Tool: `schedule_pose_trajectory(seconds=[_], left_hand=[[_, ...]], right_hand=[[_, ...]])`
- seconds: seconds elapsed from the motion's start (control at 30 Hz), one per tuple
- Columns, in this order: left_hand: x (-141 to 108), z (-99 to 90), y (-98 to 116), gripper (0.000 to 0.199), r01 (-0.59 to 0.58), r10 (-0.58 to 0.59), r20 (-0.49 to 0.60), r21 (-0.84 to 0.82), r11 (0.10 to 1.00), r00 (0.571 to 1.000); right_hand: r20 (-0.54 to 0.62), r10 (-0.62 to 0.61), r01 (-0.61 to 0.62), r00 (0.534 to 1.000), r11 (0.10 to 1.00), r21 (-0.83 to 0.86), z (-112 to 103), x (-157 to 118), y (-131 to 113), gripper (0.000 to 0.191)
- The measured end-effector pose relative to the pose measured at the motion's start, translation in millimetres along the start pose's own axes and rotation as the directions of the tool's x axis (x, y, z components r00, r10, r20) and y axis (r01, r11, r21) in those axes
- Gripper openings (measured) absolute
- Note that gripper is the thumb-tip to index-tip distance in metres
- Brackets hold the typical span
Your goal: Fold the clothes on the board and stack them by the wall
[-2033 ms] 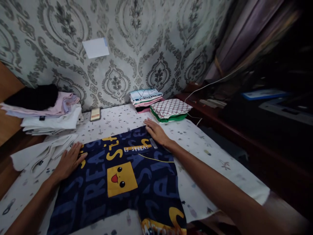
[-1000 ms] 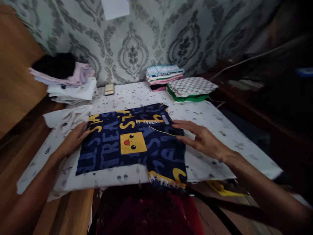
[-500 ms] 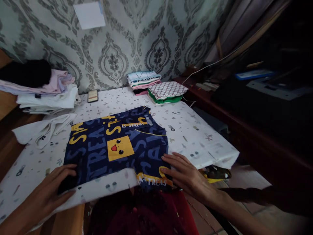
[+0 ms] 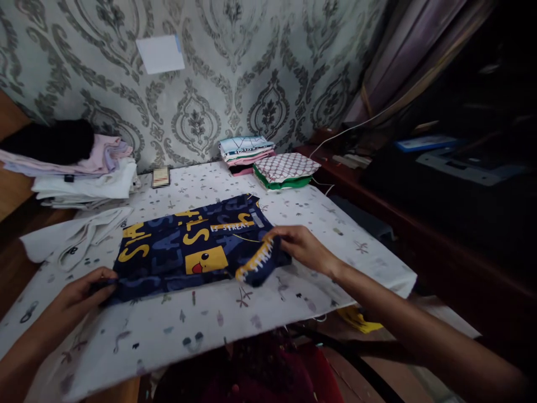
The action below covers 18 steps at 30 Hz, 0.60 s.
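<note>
Clock dial: centred on the navy garment, with 12 o'clock toward the patterned wall (image 4: 195,84).
Navy garment (image 4: 159,246): lies on the surface (image 4: 159,330) at the dial's centre, spread fairly flat on its far side; its yellow face print (image 4: 205,261) is partly hidden on the near side, where a strip of fabric appears turned up.
Left hand (image 4: 84,291): at 8 o'clock; its grip is closed, thumb and fingers pinching the garment's near corner.
Right hand (image 4: 309,246): at 3 o'clock; its grip is clamped on the sleeve, holding the yellow lettered hem (image 4: 257,258) raised and tilted above the body of the garment.
Fold in hand: judging by the two pinched ends, the near edge is being turned over toward 12 o'clock, with the right-hand end bunched and blurred, the left lying lower.
Next move: seems to call for laying the sleeve down flat, level with the left corner, then smoothing the crease before either pinch is let go.
White cloth (image 4: 73,238): at 9 o'clock, loosely crumpled, well clear of the left hand.
Folded stacks: one at 10 o'clock (image 4: 86,182), a striped-edged one at 1 o'clock (image 4: 247,148), a patterned one just beside it at 2 o'clock (image 4: 287,168).
Small card (image 4: 161,177): at 11 o'clock, near the wall.
</note>
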<state>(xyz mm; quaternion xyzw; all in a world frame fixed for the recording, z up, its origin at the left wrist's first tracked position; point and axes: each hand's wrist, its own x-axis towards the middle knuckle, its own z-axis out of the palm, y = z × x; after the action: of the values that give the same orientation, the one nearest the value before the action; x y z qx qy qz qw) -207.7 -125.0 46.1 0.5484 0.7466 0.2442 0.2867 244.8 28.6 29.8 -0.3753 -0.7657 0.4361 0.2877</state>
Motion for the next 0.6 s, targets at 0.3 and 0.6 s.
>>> schedule_pose_trajectory(seconds=[0.3, 0.6], left_hand=[[12.7, 13.0, 23.6, 0.063, 0.268, -0.271, 0.014, -0.204, 0.942, 0.963], [17.1, 14.2, 15.7, 0.059, 0.207, -0.220, -0.057, -0.178, 0.962, 0.974]], right_hand=[[0.018, 0.388, -0.389, 0.921, 0.921, 0.038, 2.3, 71.4, 31.0, 0.038], [-0.100, 0.144, -0.153, 0.984, 0.984, -0.091, 6.2, 66.5, 39.5, 0.020]])
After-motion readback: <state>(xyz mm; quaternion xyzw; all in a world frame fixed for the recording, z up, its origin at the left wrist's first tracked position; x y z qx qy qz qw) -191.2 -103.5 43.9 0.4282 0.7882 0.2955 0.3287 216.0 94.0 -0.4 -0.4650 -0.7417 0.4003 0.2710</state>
